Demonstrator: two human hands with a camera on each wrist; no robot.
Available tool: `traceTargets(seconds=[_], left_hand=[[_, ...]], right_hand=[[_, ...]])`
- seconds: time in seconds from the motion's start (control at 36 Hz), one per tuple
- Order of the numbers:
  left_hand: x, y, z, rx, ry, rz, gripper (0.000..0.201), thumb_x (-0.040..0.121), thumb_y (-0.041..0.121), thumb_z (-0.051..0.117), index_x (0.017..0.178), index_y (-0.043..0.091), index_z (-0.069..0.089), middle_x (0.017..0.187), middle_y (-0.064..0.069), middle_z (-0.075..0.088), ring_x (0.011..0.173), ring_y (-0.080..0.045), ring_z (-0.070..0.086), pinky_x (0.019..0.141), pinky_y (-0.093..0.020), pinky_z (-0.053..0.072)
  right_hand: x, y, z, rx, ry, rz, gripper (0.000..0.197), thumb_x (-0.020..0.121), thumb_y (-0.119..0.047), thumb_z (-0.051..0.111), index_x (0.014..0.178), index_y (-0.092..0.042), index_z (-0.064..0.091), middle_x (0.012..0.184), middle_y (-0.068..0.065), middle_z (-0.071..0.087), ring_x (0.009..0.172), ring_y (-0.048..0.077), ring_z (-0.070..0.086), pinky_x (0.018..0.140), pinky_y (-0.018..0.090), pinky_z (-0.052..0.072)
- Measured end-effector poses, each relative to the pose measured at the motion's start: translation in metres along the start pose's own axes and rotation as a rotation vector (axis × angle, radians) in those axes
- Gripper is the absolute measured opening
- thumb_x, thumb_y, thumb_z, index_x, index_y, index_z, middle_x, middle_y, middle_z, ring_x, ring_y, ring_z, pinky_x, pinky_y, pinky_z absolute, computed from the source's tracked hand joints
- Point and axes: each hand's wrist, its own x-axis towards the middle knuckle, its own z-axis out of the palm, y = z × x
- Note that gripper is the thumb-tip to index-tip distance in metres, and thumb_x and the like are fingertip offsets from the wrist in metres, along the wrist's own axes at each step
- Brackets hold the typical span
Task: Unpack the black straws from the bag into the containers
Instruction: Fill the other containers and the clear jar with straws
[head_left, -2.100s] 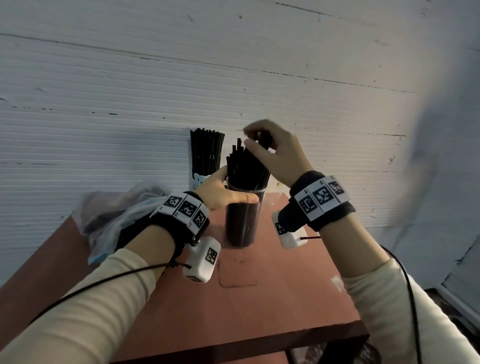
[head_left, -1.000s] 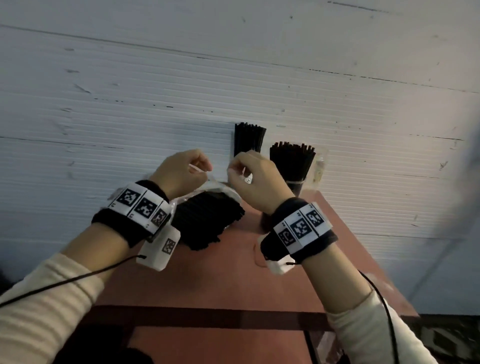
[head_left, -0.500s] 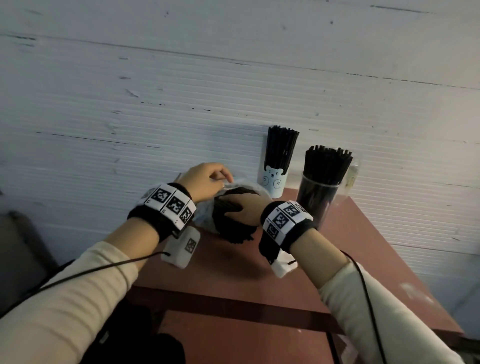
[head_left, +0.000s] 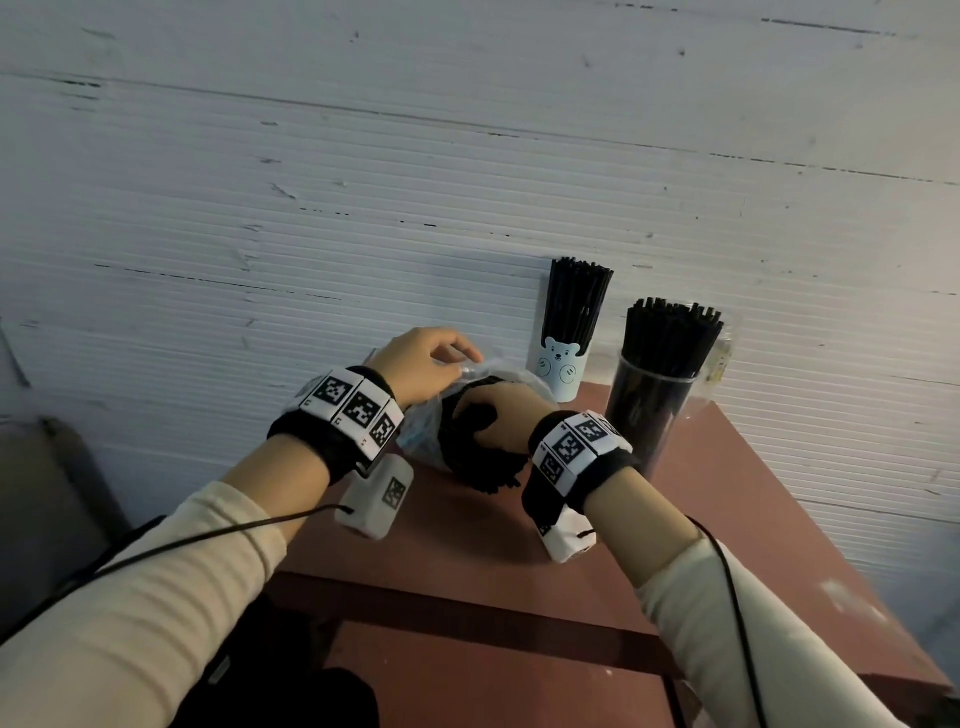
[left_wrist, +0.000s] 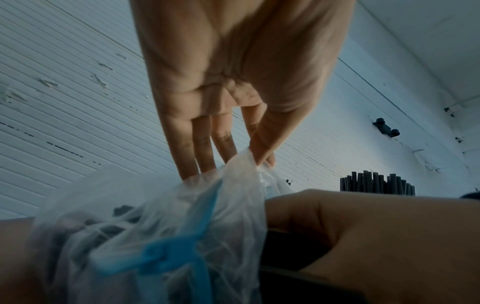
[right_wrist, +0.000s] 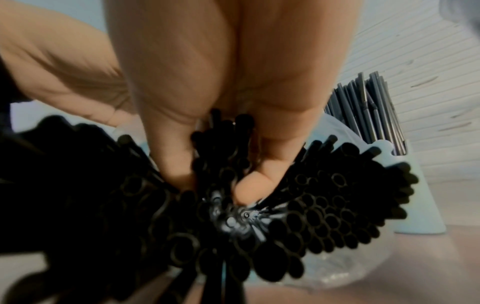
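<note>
A clear plastic bag (head_left: 423, 436) (left_wrist: 161, 218) with blue trim lies on the red-brown table (head_left: 519, 561), and black straws (head_left: 480, 462) (right_wrist: 306, 209) stick out of its mouth. My left hand (head_left: 431, 358) (left_wrist: 259, 158) pinches the bag's upper edge between thumb and forefinger. My right hand (head_left: 493, 415) (right_wrist: 215, 164) reaches into the bundle, its thumb and fingers curled round a clump of straws. Behind stand a pale blue bear cup (head_left: 560, 371) and a clear tall container (head_left: 649, 415), both holding upright black straws.
A white ribbed wall (head_left: 363, 208) runs close behind the table. The table's front edge (head_left: 467, 618) lies near my forearms, and its right side falls away past the clear container. Cables trail from both wrist bands.
My hands left the clear container and moved left to the bag. The left hand now pinches the bag's edge while the right has pushed into the straw bundle and closed on it.
</note>
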Motion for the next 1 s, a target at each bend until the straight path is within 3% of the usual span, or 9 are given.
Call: traceTargets(seconds=[0.14, 0.25, 0.44, 0.61, 0.72, 0.83, 0.89, 0.94, 1.0], left_hand=[[0.001, -0.003, 0.002, -0.013, -0.007, -0.001, 0.019, 0.092, 0.016, 0.060, 0.098, 0.030, 0.070, 0.102, 0.007, 0.070, 0.099, -0.010, 0.064, 0.094, -0.038, 0.051], [0.002, -0.004, 0.003, -0.009, -0.003, 0.011, 0.029, 0.089, 0.006, 0.055, 0.098, 0.029, 0.071, 0.106, 0.004, 0.069, 0.101, -0.012, 0.064, 0.093, -0.035, 0.051], [0.004, -0.003, 0.007, 0.003, -0.011, 0.020, 0.033, 0.088, 0.002, 0.052, 0.102, 0.026, 0.070, 0.108, 0.000, 0.067, 0.102, -0.015, 0.063, 0.093, -0.034, 0.050], [0.005, -0.005, 0.012, 0.010, -0.014, 0.024, 0.031, 0.088, 0.003, 0.054, 0.101, 0.026, 0.070, 0.108, -0.001, 0.067, 0.100, -0.017, 0.063, 0.093, -0.034, 0.051], [0.004, -0.008, 0.014, 0.031, -0.020, 0.050, 0.026, 0.088, 0.007, 0.059, 0.100, 0.029, 0.068, 0.110, -0.002, 0.066, 0.102, -0.018, 0.063, 0.092, -0.034, 0.050], [-0.001, -0.006, 0.019, 0.108, 0.059, 0.228, 0.033, 0.081, 0.012, 0.070, 0.113, 0.021, 0.065, 0.118, 0.001, 0.059, 0.105, -0.008, 0.052, 0.088, -0.021, 0.038], [-0.004, 0.004, 0.025, 0.121, 0.070, 0.371, 0.039, 0.080, 0.011, 0.069, 0.118, 0.019, 0.062, 0.118, 0.003, 0.057, 0.107, -0.007, 0.050, 0.090, -0.015, 0.034], [-0.004, 0.014, 0.034, 0.143, 0.010, 0.463, 0.046, 0.077, 0.009, 0.069, 0.121, 0.018, 0.060, 0.118, 0.005, 0.057, 0.109, -0.006, 0.050, 0.093, -0.008, 0.032], [0.001, 0.023, 0.047, 0.198, -0.065, 0.503, 0.058, 0.071, 0.013, 0.074, 0.126, 0.016, 0.057, 0.122, 0.001, 0.059, 0.112, -0.010, 0.052, 0.096, -0.011, 0.034]], right_hand=[[-0.002, -0.001, -0.010, -0.098, 0.023, -0.048, 0.039, 0.096, -0.020, 0.051, 0.135, -0.021, 0.053, 0.137, -0.001, 0.054, 0.124, 0.016, 0.050, 0.099, 0.022, 0.036], [-0.009, 0.011, -0.011, 0.019, 0.131, -0.032, 0.038, 0.088, -0.024, 0.064, 0.124, -0.033, 0.062, 0.123, -0.002, 0.063, 0.111, 0.019, 0.057, 0.096, 0.029, 0.045], [-0.013, 0.027, -0.008, 0.222, 0.171, -0.036, 0.030, 0.083, -0.021, 0.071, 0.111, -0.031, 0.070, 0.101, -0.007, 0.066, 0.095, 0.010, 0.062, 0.074, 0.011, 0.041], [-0.018, 0.033, -0.009, 0.228, 0.169, -0.035, 0.028, 0.083, -0.021, 0.071, 0.110, -0.029, 0.071, 0.101, -0.003, 0.067, 0.089, 0.012, 0.063, 0.076, 0.017, 0.048], [-0.025, 0.040, -0.013, 0.243, 0.171, -0.045, 0.028, 0.081, -0.018, 0.071, 0.106, -0.029, 0.073, 0.094, -0.006, 0.066, 0.082, 0.007, 0.061, 0.068, 0.007, 0.042], [-0.047, 0.047, -0.029, 0.209, 0.162, -0.061, 0.027, 0.082, -0.017, 0.070, 0.106, -0.029, 0.073, 0.096, -0.006, 0.069, 0.080, 0.004, 0.060, 0.074, 0.009, 0.045], [-0.061, 0.051, -0.038, 0.203, 0.138, -0.062, 0.027, 0.082, -0.016, 0.071, 0.107, -0.028, 0.073, 0.087, -0.014, 0.066, 0.071, -0.005, 0.058, 0.071, 0.003, 0.043], [-0.074, 0.054, -0.047, 0.206, 0.121, -0.061, 0.027, 0.082, -0.015, 0.071, 0.106, -0.028, 0.073, 0.078, -0.024, 0.059, 0.063, -0.014, 0.056, 0.065, -0.001, 0.040], [-0.085, 0.056, -0.054, 0.186, 0.129, -0.061, 0.028, 0.081, -0.016, 0.071, 0.104, -0.032, 0.073, 0.076, -0.026, 0.057, 0.062, -0.018, 0.053, 0.061, -0.001, 0.038]])
